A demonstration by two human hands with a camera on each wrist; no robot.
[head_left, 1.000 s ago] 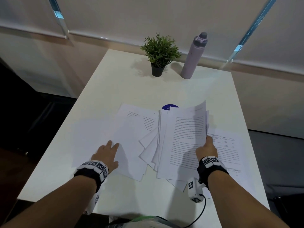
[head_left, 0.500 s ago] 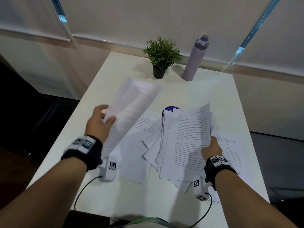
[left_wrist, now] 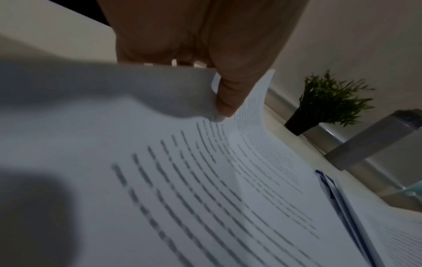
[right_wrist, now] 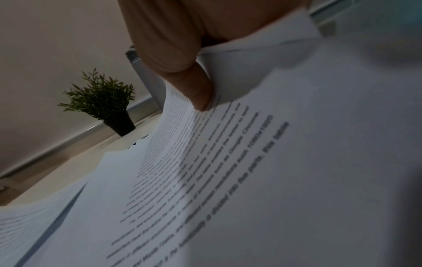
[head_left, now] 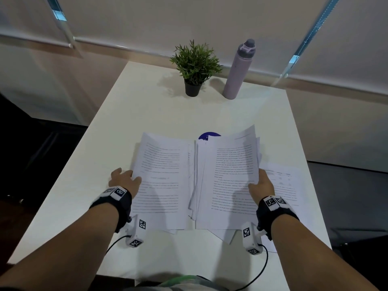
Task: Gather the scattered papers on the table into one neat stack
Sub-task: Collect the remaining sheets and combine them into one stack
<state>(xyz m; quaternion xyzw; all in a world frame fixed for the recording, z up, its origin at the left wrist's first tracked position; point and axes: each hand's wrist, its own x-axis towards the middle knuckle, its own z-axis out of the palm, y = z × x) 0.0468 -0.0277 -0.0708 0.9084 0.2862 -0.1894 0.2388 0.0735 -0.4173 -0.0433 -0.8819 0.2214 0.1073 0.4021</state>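
1. While both hands are working at the middle of the worktop (head_left: 117, 114), the left hand (head_left: 123, 179) is pinching the left edge of a printed sheet (head_left: 163, 177), thumb on top as the left wrist view is showing it.
2. Right hand (head_left: 261, 184) is pinching the right edge of the gathered bundle (head_left: 233, 175), thumb pressing the top page; the bundle's far corner is curling upward.
3. Sheet and bundle are lying side by side, long axes running away from the person, inner edges meeting near the centre line. Judged, the coming move is turning on this: the sheet is lying directly left of the bundle and needing to slide rightward onto or under it.
4. One loose page (head_left: 283, 185) is lying flat on the worktop just right of the right hand, the nearer hand to it.
5. Page edges are poking out unevenly below the bundle's near edge; their count is not readable.
6. A blue round object (head_left: 206, 135) is mostly hidden behind the papers.
7. Plant (head_left: 194, 66) and bottle (head_left: 237, 70) are standing well apart, at the far edge.
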